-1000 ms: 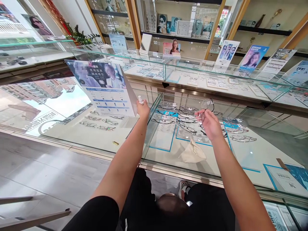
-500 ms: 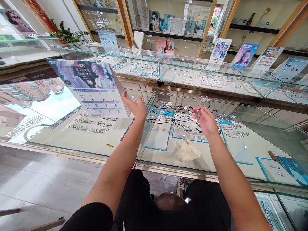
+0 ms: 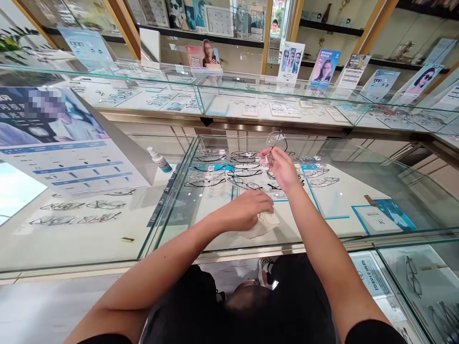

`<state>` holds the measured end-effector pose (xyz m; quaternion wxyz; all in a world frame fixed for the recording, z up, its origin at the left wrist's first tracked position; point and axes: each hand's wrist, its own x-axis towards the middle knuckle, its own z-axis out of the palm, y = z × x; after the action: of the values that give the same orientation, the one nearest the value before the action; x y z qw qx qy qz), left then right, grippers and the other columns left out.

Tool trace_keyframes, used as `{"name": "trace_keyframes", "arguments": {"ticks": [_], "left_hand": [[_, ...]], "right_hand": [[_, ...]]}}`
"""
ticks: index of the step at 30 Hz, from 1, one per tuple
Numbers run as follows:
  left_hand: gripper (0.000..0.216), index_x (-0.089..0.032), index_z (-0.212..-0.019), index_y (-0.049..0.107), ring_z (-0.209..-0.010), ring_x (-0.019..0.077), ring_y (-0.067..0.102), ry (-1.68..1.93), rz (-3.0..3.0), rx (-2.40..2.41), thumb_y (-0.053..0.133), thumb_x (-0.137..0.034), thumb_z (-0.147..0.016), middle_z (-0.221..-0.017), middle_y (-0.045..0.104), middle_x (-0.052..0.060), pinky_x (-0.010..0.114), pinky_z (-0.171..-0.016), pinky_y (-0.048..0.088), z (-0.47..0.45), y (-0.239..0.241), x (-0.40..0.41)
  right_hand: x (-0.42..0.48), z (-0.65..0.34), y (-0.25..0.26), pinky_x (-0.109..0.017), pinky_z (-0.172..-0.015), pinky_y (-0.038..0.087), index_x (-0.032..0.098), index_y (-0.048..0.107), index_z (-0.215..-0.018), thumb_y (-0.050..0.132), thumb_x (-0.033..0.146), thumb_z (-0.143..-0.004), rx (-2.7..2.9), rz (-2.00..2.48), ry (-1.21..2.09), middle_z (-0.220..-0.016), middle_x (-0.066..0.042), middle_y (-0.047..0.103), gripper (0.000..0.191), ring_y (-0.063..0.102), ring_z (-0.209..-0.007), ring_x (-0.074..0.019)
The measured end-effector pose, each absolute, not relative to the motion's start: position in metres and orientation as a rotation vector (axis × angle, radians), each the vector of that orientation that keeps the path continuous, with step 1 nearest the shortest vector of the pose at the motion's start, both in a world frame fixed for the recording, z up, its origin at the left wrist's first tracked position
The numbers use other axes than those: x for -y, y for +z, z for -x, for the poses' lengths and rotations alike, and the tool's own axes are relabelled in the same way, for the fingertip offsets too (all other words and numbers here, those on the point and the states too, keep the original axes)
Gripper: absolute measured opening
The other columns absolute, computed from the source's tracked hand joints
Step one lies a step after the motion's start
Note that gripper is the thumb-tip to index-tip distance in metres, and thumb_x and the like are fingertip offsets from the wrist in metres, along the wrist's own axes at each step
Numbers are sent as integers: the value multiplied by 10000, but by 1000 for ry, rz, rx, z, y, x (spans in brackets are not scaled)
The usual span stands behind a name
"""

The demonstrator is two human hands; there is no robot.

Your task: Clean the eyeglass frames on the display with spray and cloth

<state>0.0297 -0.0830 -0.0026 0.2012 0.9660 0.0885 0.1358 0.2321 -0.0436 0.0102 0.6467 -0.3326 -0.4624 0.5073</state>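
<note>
My right hand (image 3: 281, 168) is closed around a pair of eyeglasses (image 3: 275, 139), held up above the glass counter with a lens showing over the fingers. My fingers hide part of the frame. Low over the counter, my left hand (image 3: 247, 210) has its fingers curled onto a cream cleaning cloth (image 3: 260, 230), which lies crumpled on the glass and is partly covered by the hand. A small white spray bottle (image 3: 159, 159) with a blue-green label stands on the glass to the left, away from both hands.
A folded cardboard sign (image 3: 82, 165) stands on the counter at left. Inside the glass case, rows of eyeglass frames (image 3: 247, 172) lie beneath my hands. Behind, a second glass display case (image 3: 229, 91) carries several upright cards. A small gold-coloured piece (image 3: 127, 240) lies lower left.
My left hand has left the spray bottle by the sign and come right and down onto the cloth. My right hand still holds the eyeglasses. The view has turned right.
</note>
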Motion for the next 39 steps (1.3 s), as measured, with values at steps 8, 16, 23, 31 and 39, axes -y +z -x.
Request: {"name": "trace_keyframes", "arguments": {"ticks": [8,16,23,31,39], "left_hand": [[400,-223,-1366,647,-1254,306,665,167,-2552,-425,604,-168,-972,-1337,739,102,418,-1057,446,-28,-13,78],[228,-201,-1133,707,-1037,259,673,119,-2268,-523,560,-342,-1030,-1170,729,92,333,-881,471,-19,-11,63],[431,-199,-918,655,-775,177,514,287,-1740,-551,611,-619,-1003,-853,605,22,300,-712,385,-13,-7,47],[585,-160,-1120,702,-848,174,668,426,-1152,-553,1005,-354,-659,-1008,730,70,265,-736,460,0,12,42],[460,-115,-934,765,-687,137,611,665,-1047,-663,914,-528,-796,-853,745,71,246,-612,419,-5,1,27]], "right_hand": [[44,-232,9,-286,-751,528,244,757,-960,770,519,-910,1068,757,1162,-1029,-40,805,280,689,-821,-153],[46,-232,10,-269,-732,520,241,780,-956,766,467,-931,1067,720,1174,-1021,-39,818,228,696,-818,-142],[48,-233,13,-291,-779,555,249,756,-954,766,469,-933,1086,732,1198,-1035,-39,803,221,698,-840,-157],[60,-237,19,-374,-920,596,245,714,-919,739,506,-940,1161,572,1495,-972,-40,775,263,745,-968,-216],[65,-240,19,-448,-956,572,226,701,-846,788,560,-893,1311,526,1588,-887,-75,759,348,754,-994,-280]]}}
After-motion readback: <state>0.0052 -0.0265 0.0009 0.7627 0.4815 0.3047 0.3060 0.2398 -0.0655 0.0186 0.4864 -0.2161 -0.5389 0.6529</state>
